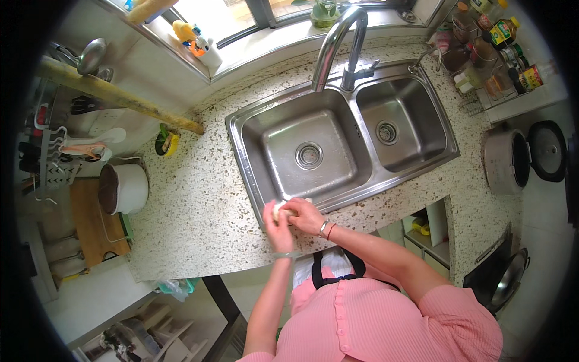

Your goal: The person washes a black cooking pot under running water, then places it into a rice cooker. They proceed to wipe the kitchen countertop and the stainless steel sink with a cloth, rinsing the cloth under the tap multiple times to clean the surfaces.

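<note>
- Bottles [503, 29] with yellow, green and red labels are standing in a wire rack [482, 99] at the bench's far right corner.
- A red-and-yellow labelled can [531, 77] is sitting just beside them.

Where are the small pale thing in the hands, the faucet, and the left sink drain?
small pale thing [278, 209], head view, the bit showing between the hands.
faucet [333, 37], head view, the curved spout.
left sink drain [309, 155], head view, the middle of the strainer.
</note>
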Motion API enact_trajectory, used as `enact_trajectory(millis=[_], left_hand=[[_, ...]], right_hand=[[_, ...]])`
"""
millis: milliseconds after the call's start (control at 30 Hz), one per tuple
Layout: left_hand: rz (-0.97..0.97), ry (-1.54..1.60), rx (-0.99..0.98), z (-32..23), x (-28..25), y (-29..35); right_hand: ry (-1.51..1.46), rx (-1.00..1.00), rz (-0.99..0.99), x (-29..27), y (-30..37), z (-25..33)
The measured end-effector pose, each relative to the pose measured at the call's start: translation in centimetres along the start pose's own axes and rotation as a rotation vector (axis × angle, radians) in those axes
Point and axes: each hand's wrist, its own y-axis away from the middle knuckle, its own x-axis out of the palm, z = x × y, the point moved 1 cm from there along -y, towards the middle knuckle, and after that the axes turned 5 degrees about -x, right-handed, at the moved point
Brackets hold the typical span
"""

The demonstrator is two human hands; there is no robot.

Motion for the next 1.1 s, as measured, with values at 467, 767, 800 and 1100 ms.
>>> enact_trajectory(millis=[467,767,800,1100], left_hand=[[-0.324,0.354,-0.203,-1.3,-6.6,-0.1],[-0.131,-0.565,0.067,2.5,-4.0,0.5],[-0.068,-0.595,0.085,3.8,-3.4,0.2],[-0.063,-0.756,-0.073,3.4,-3.2,-2.0]], right_hand=[[-0.052,-0.107,0.097,0.5,-1.9,2.7],[0.453,-0.431,0.244,1.5,-0.6,-2.4],[0.494,-0.456,0.256,1.9,-0.9,-2.3],[0.448,-0.43,0.515,0.9,-1.0,-1.8]])
